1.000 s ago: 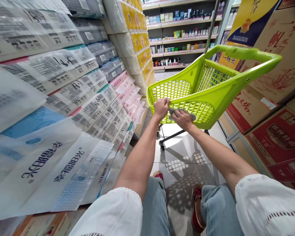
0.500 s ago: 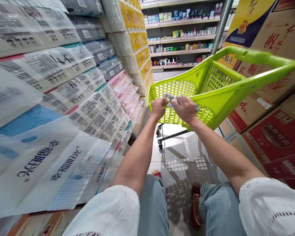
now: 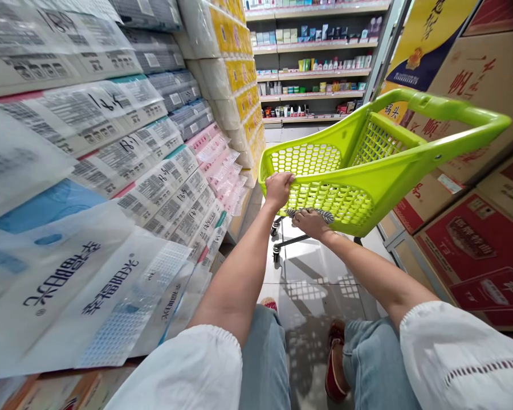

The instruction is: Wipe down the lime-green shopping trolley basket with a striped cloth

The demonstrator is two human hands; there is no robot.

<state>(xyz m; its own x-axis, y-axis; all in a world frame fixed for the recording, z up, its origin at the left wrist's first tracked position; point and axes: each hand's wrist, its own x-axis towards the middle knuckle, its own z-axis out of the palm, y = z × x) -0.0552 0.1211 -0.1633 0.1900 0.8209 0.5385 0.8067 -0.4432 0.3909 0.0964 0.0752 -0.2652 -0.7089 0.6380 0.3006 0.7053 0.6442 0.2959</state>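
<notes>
Head view: left hand had its fingers clamped on the near rim of the green cart. Below and rightward, right hand had fingers closed over a striped cloth, its long axis along the cart's lower edge.

I'm getting a bright, sharp-enough feed, light apparently from above and ahead, the green cart throwing a dappled lattice shadow onto the shiny floor, glare on plastic-wrapped packs, far shelves softer, wide-angle stretch at edges, top-right corner dark.
</notes>
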